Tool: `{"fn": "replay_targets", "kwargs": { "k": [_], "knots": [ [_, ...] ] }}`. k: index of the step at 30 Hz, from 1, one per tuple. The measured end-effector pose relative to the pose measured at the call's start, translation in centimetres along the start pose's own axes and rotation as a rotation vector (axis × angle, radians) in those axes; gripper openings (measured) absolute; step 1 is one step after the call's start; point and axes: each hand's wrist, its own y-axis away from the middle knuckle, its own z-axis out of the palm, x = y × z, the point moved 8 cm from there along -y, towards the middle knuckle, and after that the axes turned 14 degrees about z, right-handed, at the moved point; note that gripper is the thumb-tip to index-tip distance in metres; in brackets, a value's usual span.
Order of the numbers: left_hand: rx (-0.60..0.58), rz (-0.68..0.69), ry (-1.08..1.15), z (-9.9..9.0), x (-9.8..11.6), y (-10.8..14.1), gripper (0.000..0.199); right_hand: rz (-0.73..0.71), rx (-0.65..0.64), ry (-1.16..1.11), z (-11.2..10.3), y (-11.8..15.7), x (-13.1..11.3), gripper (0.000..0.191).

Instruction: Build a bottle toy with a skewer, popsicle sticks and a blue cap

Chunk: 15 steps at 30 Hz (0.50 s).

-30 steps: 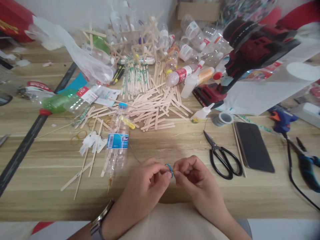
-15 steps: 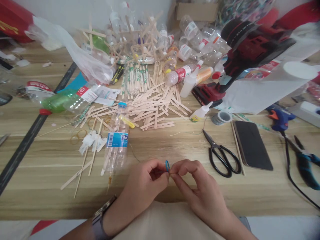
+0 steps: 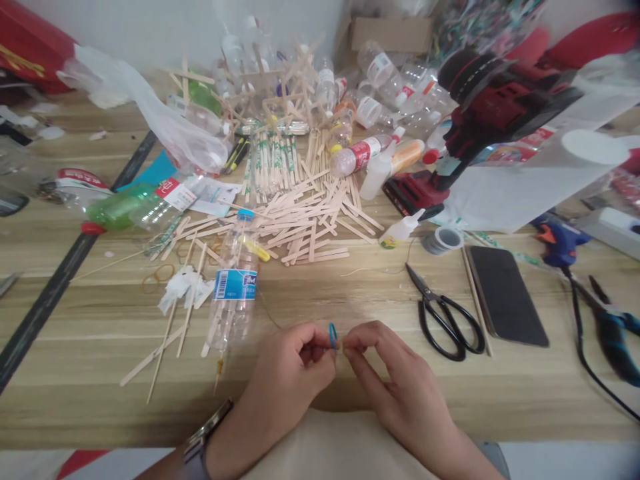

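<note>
Near the table's front edge, my left hand (image 3: 295, 370) pinches a small blue ring (image 3: 333, 335) that stands up between thumb and forefinger. Just to its right, my right hand (image 3: 395, 373) is closed in a pinch. A tiny tan bit shows between the two sets of fingertips, too small to name. Left of my hands lies a clear plastic bottle (image 3: 234, 313) with a blue cap and blue label, with sticks at it and a brown twisted piece (image 3: 219, 366) at its lower end. A thin thread (image 3: 269, 312) runs from beside the bottle towards my left hand.
Black-handled scissors (image 3: 445, 320), a phone (image 3: 507, 297) and pliers (image 3: 610, 333) lie to the right. Loose wooden sticks (image 3: 310, 220) are heaped ahead, backed by several bottles. A red power drill (image 3: 490, 113) stands at the back right, near a glue bottle (image 3: 401, 230).
My right fingertips have drawn slightly to the right, away from the left ones, leaving a small gap. The blue ring stays in my left hand. The view has shifted slightly.
</note>
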Motion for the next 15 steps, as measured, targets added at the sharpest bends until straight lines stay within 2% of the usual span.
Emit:
{"fn": "replay_targets", "kwargs": {
  "k": [4, 7, 12, 15],
  "knots": [
    [0.015, 0.039, -0.102, -0.3, 0.4, 0.0, 0.015, -0.101, 0.001, 0.132, -0.1, 0.1, -0.9, 0.024],
    [0.021, 0.074, -0.189, -0.4, 0.8, 0.1, 0.015, -0.111, -0.031, 0.169, 0.1, 0.2, -1.1, 0.025],
    [0.016, 0.134, -0.232, -0.7, 1.7, 0.4, 0.017, 0.025, -0.046, -0.004, 0.0, -0.2, -0.5, 0.023],
    [0.002, 0.124, -0.181, -0.7, 1.9, 0.4, 0.017, 0.167, -0.059, -0.183, 0.2, -0.5, 0.5, 0.02]
  ]
}}
